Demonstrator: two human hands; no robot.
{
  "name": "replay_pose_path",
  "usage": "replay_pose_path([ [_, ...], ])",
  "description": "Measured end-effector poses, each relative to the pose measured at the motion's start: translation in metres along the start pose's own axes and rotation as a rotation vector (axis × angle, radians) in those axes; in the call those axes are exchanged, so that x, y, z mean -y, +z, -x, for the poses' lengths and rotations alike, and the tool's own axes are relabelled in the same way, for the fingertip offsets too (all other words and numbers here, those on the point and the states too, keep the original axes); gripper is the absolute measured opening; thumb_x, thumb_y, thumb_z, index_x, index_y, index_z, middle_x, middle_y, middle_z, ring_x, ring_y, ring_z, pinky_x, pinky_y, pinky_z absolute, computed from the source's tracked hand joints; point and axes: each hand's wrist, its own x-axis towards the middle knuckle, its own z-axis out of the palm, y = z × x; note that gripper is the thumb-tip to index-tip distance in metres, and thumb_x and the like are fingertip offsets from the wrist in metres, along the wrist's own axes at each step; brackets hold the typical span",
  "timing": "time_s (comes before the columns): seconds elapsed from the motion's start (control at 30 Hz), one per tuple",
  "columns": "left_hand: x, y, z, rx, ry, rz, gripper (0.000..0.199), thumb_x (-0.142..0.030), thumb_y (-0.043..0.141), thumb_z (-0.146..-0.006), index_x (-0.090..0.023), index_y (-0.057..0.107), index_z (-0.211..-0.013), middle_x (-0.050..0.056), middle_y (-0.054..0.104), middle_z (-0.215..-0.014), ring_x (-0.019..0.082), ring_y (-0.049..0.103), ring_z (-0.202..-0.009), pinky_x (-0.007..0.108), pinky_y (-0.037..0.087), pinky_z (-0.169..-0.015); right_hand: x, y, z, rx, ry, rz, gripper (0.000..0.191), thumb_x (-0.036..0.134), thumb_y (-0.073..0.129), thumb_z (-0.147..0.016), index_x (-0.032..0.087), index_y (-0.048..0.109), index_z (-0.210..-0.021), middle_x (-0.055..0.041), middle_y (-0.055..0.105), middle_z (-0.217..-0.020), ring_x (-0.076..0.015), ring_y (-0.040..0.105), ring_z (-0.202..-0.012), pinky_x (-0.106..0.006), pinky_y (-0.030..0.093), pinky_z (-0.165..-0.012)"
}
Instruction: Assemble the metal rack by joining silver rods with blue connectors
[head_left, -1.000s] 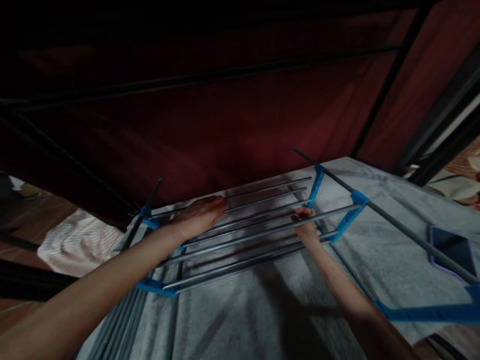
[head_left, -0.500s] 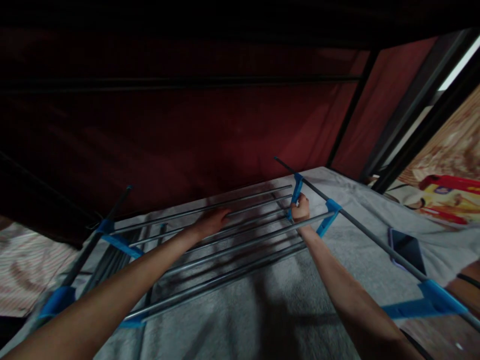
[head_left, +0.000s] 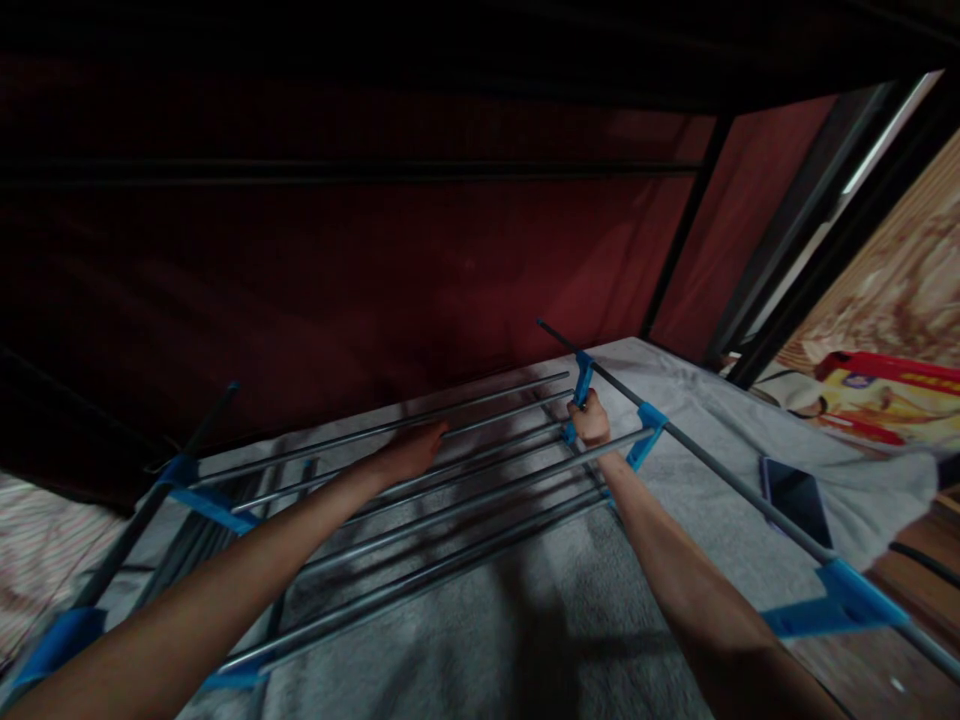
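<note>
A partly assembled rack of grey metal tubes (head_left: 480, 485) and blue plastic brackets lies over a light cloth. My left hand (head_left: 412, 450) is closed around one of the cross tubes (head_left: 510, 412), near its middle. At the right side my right hand (head_left: 591, 418) grips a blue bracket (head_left: 583, 380), close to the right end of that tube. This bracket sits on a long side pole (head_left: 709, 455). Another blue bracket (head_left: 647, 430) joins the same pole nearer to me. The left bracket (head_left: 210, 503) is partly behind my left forearm.
Several loose tubes (head_left: 191, 550) lie at the left. A phone (head_left: 799, 500) rests on the grey cloth (head_left: 705, 530) beside the right pole. A red and yellow box (head_left: 885, 400) is at the far right. Behind stands a dark frame with red panels (head_left: 420, 270).
The view has shifted slightly, so the rack and surroundings appear a little further left. Both hands keep their holds on the tube and the bracket.
</note>
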Motion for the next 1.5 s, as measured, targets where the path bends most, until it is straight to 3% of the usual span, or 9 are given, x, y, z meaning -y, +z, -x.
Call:
replay_pose_path([
  [0.2,-0.008,-0.002,-0.013,0.014,0.052,0.059,0.040,-0.038,0.048,-0.089,-0.018,0.063,-0.122,0.010,0.070,-0.122,0.025,0.066,-0.105,0.034,0.049,-0.091,0.003,0.005,-0.009,-0.080,0.036,-0.375,0.026,0.037,0.055,-0.072,0.024,0.057,-0.095,-0.0057,0.069,-0.092,-0.0236,0.062,-0.089,-0.036,0.050,-0.085],
  [0.4,-0.058,0.010,-0.065,-0.034,0.155,0.095,0.032,-0.033,0.054,-0.086,-0.016,0.067,-0.111,0.008,0.073,-0.108,0.023,0.067,-0.092,0.033,0.051,-0.085,0.003,0.007,-0.011,-0.044,0.011,-0.415,0.024,0.038,0.054,-0.071,0.023,0.058,-0.089,-0.0062,0.070,-0.091,-0.0241,0.062,-0.088,-0.038,0.050,-0.085],
  [0.57,-0.091,0.029,-0.102,-0.090,0.189,0.173,0.039,-0.023,0.053,-0.088,-0.017,0.065,-0.125,0.009,0.071,-0.127,0.023,0.065,-0.114,0.033,0.050,-0.099,0.003,0.006,-0.013,-0.025,-0.006,-0.416,0.024,0.039,0.054,-0.071,0.024,0.057,-0.089,-0.0051,0.069,-0.088,-0.0235,0.061,-0.085,-0.036,0.050,-0.083],
  [0.7,-0.093,0.040,-0.111,-0.103,0.123,0.162,0.041,-0.022,0.046,-0.095,-0.021,0.063,-0.132,0.007,0.069,-0.133,0.023,0.062,-0.123,0.037,0.048,-0.106,0.001,0.006,-0.013,-0.009,-0.023,-0.433,0.025,0.037,0.053,-0.069,0.023,0.057,-0.089,-0.0052,0.069,-0.088,-0.0227,0.061,-0.083,-0.035,0.049,-0.081],
  [0.87,-0.092,0.041,-0.109,-0.094,0.122,0.179,0.040,-0.026,0.047,-0.098,-0.022,0.063,-0.134,0.007,0.064,-0.140,0.023,0.059,-0.130,0.036,0.044,-0.111,-0.002,0.007,-0.017,-0.005,-0.022,-0.443,0.025,0.037,0.053,-0.068,0.023,0.058,-0.088,-0.0045,0.068,-0.087,-0.0228,0.061,-0.084,-0.036,0.048,-0.083],
  [1.13,-0.090,0.045,-0.111,-0.045,0.152,0.198,0.041,-0.024,0.046,-0.097,-0.020,0.064,-0.134,0.007,0.065,-0.139,0.024,0.060,-0.129,0.036,0.043,-0.112,-0.010,0.015,-0.013,-0.025,-0.010,-0.441,0.024,0.034,0.053,-0.067,0.024,0.057,-0.089,-0.0033,0.067,-0.085,-0.0223,0.061,-0.082,-0.035,0.050,-0.081],
  [1.5,-0.087,0.052,-0.114,-0.069,0.144,0.273,0.039,-0.027,0.047,-0.097,-0.021,0.066,-0.130,0.006,0.067,-0.136,0.024,0.061,-0.126,0.036,0.044,-0.110,-0.014,0.019,-0.010,-0.054,-0.016,-0.387,0.022,0.033,0.051,-0.069,0.025,0.057,-0.089,-0.0048,0.068,-0.084,-0.0242,0.063,-0.083,-0.037,0.050,-0.082],
])
